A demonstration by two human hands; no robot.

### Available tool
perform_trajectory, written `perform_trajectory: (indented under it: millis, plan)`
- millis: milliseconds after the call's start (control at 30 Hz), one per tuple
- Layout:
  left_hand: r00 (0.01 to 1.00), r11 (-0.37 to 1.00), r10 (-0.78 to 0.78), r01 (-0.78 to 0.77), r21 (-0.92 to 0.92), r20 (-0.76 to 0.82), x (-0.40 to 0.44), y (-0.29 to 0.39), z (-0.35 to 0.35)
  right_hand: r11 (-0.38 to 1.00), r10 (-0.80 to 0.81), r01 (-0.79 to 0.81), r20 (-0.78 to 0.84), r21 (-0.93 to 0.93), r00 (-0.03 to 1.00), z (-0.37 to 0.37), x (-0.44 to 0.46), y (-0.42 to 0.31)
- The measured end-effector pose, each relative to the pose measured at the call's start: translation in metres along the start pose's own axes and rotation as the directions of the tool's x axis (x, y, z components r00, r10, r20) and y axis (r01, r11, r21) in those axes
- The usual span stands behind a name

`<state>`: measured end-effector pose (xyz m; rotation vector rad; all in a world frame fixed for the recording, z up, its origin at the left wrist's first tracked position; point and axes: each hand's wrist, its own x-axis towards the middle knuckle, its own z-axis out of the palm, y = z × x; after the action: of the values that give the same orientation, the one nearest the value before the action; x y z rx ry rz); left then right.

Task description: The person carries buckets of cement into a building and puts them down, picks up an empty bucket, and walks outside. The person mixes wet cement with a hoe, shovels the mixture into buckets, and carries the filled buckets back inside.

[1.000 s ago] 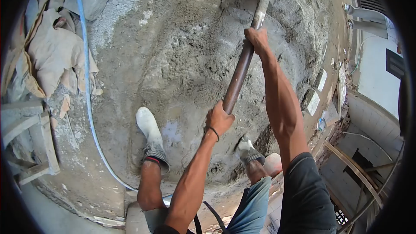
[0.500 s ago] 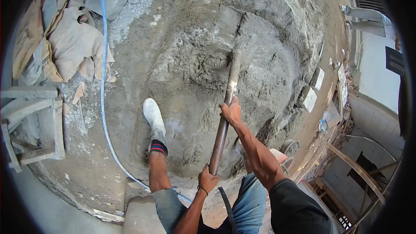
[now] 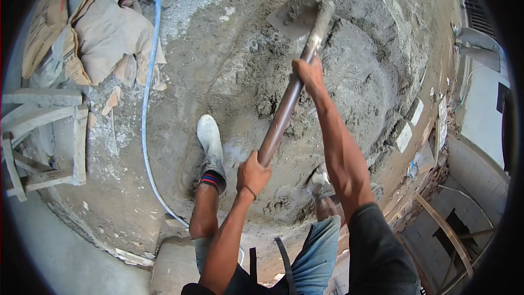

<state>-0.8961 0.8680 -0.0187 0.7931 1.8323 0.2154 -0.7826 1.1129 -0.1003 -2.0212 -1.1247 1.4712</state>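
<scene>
Both of my hands are wrapped around the brown handle of a hoe [image 3: 285, 114]. My left hand [image 3: 254, 175] grips the lower end, close to my body. Farther up, my right hand [image 3: 309, 75] holds the shaft nearer the head. The hoe's broad, mortar-smeared blade [image 3: 295, 15] is at the far end, tilted, over the wet grey mortar [image 3: 349, 71]. Whether the blade touches the mortar I cannot tell. A rough, churned patch of mortar lies below and beside the shaft.
A blue hose [image 3: 146, 109] runs along my left side. Torn paper sacks [image 3: 114, 33] and a wooden trestle [image 3: 46, 98] are at the left. My white boots [image 3: 210, 136] stand in the wet mix. Broken blocks [image 3: 403, 135] lie at the right edge, with another person's legs [image 3: 477, 46] beyond.
The hoe has moved up and away from me, its blade lifting into view out of the mortar. Both hands rose with it, still gripping the handle.
</scene>
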Motion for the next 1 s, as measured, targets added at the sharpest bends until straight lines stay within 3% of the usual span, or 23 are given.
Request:
perform_trajectory:
  millis: [67, 133, 200, 300, 333, 367, 400, 467, 533, 600, 700, 767, 833, 867, 900, 967, 1000]
  plan:
    - [0.999, 0.994, -0.041, 0.041, -0.102, 0.010, 0.000, 0.015, -0.011, 0.961, 0.047, -0.012, 0.117, -0.277, 0.992, 0.024, 0.052, 0.000]
    - [0.998, 0.977, -0.067, 0.067, -0.201, 0.011, -0.007, 0.014, -0.004, 0.923, -0.003, 0.045, 0.109, -0.382, 0.994, 0.051, 0.031, -0.008]
    - [0.993, 0.882, -0.120, 0.098, -0.462, -0.019, -0.052, -0.024, 0.039, 0.890, -0.093, 0.150, 0.151, -0.431, 0.984, 0.067, -0.007, 0.027]
    - [0.992, 0.889, -0.118, 0.082, -0.451, -0.052, -0.102, -0.064, 0.066, 0.887, 0.111, -0.022, 0.167, -0.461, 0.980, 0.055, -0.070, 0.049]
    - [0.978, 0.868, -0.208, 0.190, -0.458, 0.012, -0.121, -0.064, 0.074, 0.898, 0.173, -0.069, 0.204, -0.435, 0.964, 0.043, -0.083, 0.063]
    - [0.957, 0.841, -0.280, 0.281, -0.463, 0.072, -0.134, -0.063, 0.086, 0.880, 0.188, -0.074, 0.203, -0.469, 0.961, 0.032, -0.092, 0.080]
    - [0.978, 0.898, -0.207, 0.185, -0.399, -0.012, -0.149, -0.067, 0.107, 0.861, 0.203, -0.076, 0.202, -0.503, 0.958, 0.021, -0.102, 0.099]
    - [0.977, 0.908, -0.210, 0.178, -0.379, -0.044, -0.181, -0.065, 0.127, 0.870, 0.158, -0.044, 0.194, -0.490, 0.968, -0.002, -0.130, 0.140]
    - [0.962, 0.936, -0.272, 0.270, -0.227, 0.023, -0.222, -0.071, 0.141, 0.905, 0.232, -0.120, 0.235, -0.409, 0.944, -0.032, -0.174, 0.150]
    - [0.954, 0.914, -0.285, 0.300, -0.274, 0.093, -0.276, -0.076, 0.171, 0.897, 0.403, -0.312, 0.290, -0.313, 0.868, -0.063, -0.218, 0.169]
    - [0.885, 0.850, -0.406, 0.457, -0.261, 0.227, -0.352, -0.063, 0.200, 0.861, 0.326, -0.160, 0.282, -0.483, 0.902, -0.108, -0.285, 0.163]
    - [0.899, 0.872, -0.400, 0.433, -0.228, 0.176, -0.368, -0.040, 0.183, 0.847, 0.328, -0.175, 0.234, -0.501, 0.915, -0.126, -0.302, 0.151]
    - [0.961, 0.950, -0.224, 0.253, -0.181, 0.164, -0.326, -0.049, 0.175, 0.921, 0.149, -0.095, 0.118, -0.378, 0.982, -0.135, -0.272, 0.130]
    - [0.965, 0.964, -0.199, 0.224, -0.140, 0.168, -0.289, -0.052, 0.175, 0.937, 0.205, -0.166, 0.100, -0.309, 0.974, -0.138, -0.246, 0.097]
    - [0.979, 0.976, -0.134, 0.157, -0.153, 0.152, -0.241, -0.041, 0.164, 0.967, 0.063, -0.057, 0.015, -0.248, 0.998, -0.137, -0.210, 0.096]
    - [0.994, 0.976, 0.074, -0.055, -0.212, 0.084, -0.143, -0.018, 0.149, 0.974, -0.066, 0.041, -0.104, -0.223, 0.992, -0.134, -0.127, 0.066]
    - [0.990, 0.969, 0.104, -0.080, -0.233, 0.095, -0.103, 0.000, 0.135, 0.980, -0.123, 0.109, -0.073, -0.169, 0.990, -0.136, -0.085, 0.052]
